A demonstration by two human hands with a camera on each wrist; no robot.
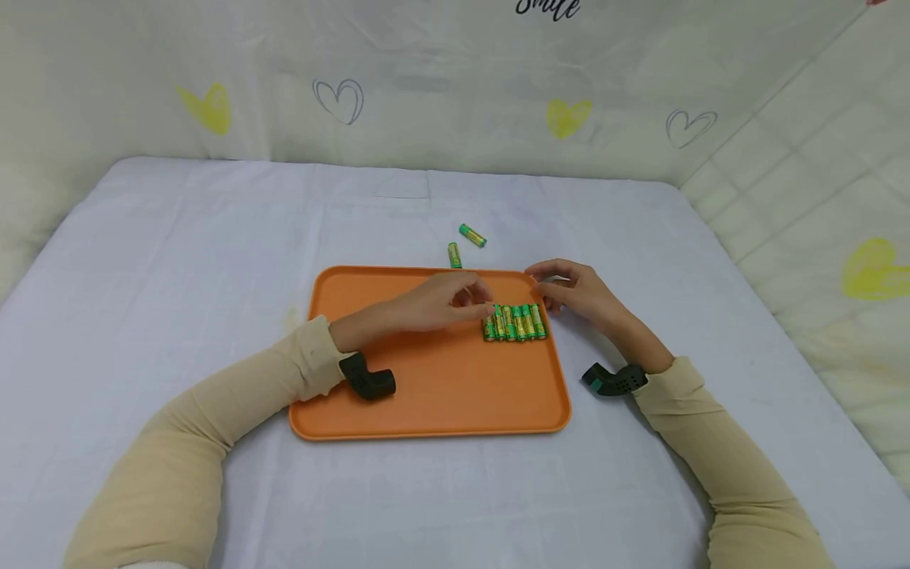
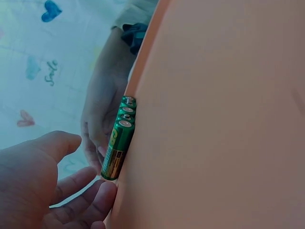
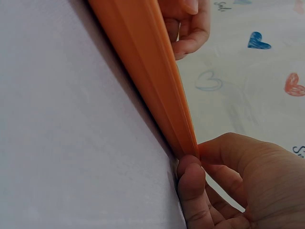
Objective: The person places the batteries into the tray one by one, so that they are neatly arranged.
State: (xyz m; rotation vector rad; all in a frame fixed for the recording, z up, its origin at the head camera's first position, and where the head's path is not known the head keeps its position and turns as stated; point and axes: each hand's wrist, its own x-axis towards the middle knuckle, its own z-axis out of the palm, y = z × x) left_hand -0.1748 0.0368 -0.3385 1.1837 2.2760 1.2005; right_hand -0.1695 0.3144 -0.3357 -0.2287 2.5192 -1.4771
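Observation:
Several green-and-gold batteries [image 1: 517, 322] lie side by side in a row inside the orange tray [image 1: 426, 403], near its right wall. My left hand [image 1: 444, 302] is over the tray at the left end of that row. In the left wrist view, its thumb and fingers are apart around nothing, with fingertips close by the nearest battery [image 2: 117, 151]. At the tray's far right corner is my right hand [image 1: 579, 292]. The right wrist view shows its thumb and fingers [image 3: 191, 179] pinching the tray's rim [image 3: 164, 95].
Beyond the tray's far edge, two loose batteries lie on the white cloth, one battery [image 1: 455, 255] close to the rim and another battery [image 1: 472, 235] farther back. A pale curtain [image 1: 441, 95] with printed hearts hangs behind the table.

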